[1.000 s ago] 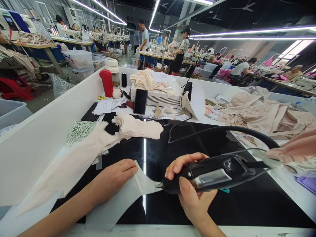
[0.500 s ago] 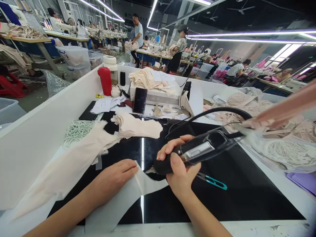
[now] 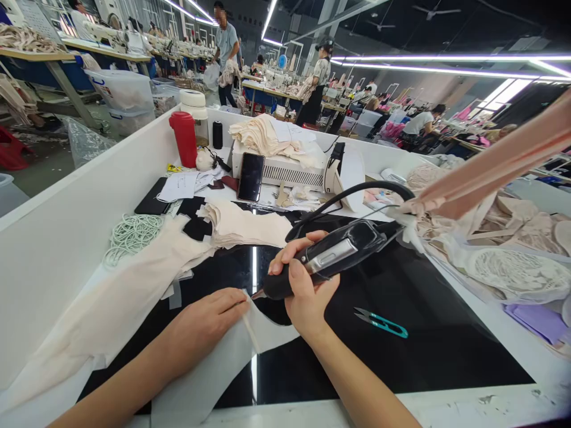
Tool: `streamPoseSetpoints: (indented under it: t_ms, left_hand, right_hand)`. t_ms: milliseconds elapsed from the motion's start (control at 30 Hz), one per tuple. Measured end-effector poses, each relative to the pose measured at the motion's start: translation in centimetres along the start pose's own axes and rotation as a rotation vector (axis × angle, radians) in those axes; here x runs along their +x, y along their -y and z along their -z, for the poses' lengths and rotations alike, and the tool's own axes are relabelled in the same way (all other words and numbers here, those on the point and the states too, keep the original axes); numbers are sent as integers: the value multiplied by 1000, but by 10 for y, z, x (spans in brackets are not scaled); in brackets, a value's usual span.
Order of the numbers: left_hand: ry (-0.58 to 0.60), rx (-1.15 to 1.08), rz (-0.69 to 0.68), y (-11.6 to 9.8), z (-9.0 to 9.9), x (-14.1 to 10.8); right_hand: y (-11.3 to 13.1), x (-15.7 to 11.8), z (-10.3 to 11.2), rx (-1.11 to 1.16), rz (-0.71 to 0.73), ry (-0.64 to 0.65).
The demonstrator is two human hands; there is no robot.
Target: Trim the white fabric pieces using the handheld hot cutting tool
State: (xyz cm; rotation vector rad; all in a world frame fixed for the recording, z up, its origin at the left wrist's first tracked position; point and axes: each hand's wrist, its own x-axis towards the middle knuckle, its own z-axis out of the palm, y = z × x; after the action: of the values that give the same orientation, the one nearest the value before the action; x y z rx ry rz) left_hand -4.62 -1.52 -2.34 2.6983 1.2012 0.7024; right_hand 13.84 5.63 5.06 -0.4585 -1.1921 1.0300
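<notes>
My left hand (image 3: 212, 318) lies flat on a thin white fabric piece (image 3: 272, 333) with a curved edge, its fingers stretched out near the upper corner. A narrow pale strip runs across the fabric beside the fingertips. In my right hand (image 3: 310, 300) is a black corded hand tool (image 3: 332, 255), gripped round the body with the thumb along its side. Its thin metal tip is at the fabric's upper corner, close to my left fingertips; whether it touches cannot be made out. Teal thread snips (image 3: 386, 324) lie to the right on the black work surface (image 3: 428, 351).
Stacked cream fabric pieces (image 3: 250, 226) and a long cream piece (image 3: 111, 303) lie at left, beside pale green cord (image 3: 134, 235). Behind stand a phone (image 3: 250, 177) and a red cup (image 3: 184, 139). A pink fabric tie (image 3: 486, 166) holds the tool's cord. People work beyond.
My right hand has brought the tool left, so its tip has come to the fabric corner by my left fingers. The snips are now fully uncovered. My left hand stays put.
</notes>
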Motion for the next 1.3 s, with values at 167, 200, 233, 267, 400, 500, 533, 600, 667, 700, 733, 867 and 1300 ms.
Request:
streamPoseSetpoints:
  t_ms: [167, 200, 233, 267, 400, 500, 533, 600, 667, 700, 733, 867, 1300]
  left_hand:
    - [-17, -14, 1, -1, 1, 1]
    - [-19, -21, 6, -1, 1, 1]
    - [-21, -29, 11, -1, 1, 1]
    - [-24, -34, 14, -1, 1, 1]
    - [-24, -60, 40, -1, 1, 0]
    - [0, -90, 68, 0, 1, -1]
    - [8, -95, 74, 0, 1, -2]
    - [22, -95, 78, 0, 1, -3]
    - [31, -90, 72, 1, 1, -4]
    - [37, -88, 69, 1, 2, -4]
    - [41, -85, 67, 2, 2, -4]
    - [54, -66, 65, 3, 2, -4]
    - [49, 44, -41, 4, 10, -1]
  right_hand:
    - [-2, -1, -1, 17, -12, -3]
    - [-3, -1, -1, 19, -15, 0]
    - [-3, -2, -1, 16, -15, 3]
    - [-4, -2, -2, 6, -14, 4]
    - [-5, -3, -4, -41, -18, -20]
    - [-3, -2, -3, -40, -32, -15]
    - [-2, -2, -1, -38, -27, -12]
    - [1, -3, 2, -36, -15, -12]
    - [4, -4, 4, -34, -7, -16]
    - [5, -5, 5, -31, -7, -16]
    - [6, -5, 6, -26, -9, -13]
    - [4, -8, 7, -10, -2, -2]
    - [15, -6, 12, 12, 4, -18]
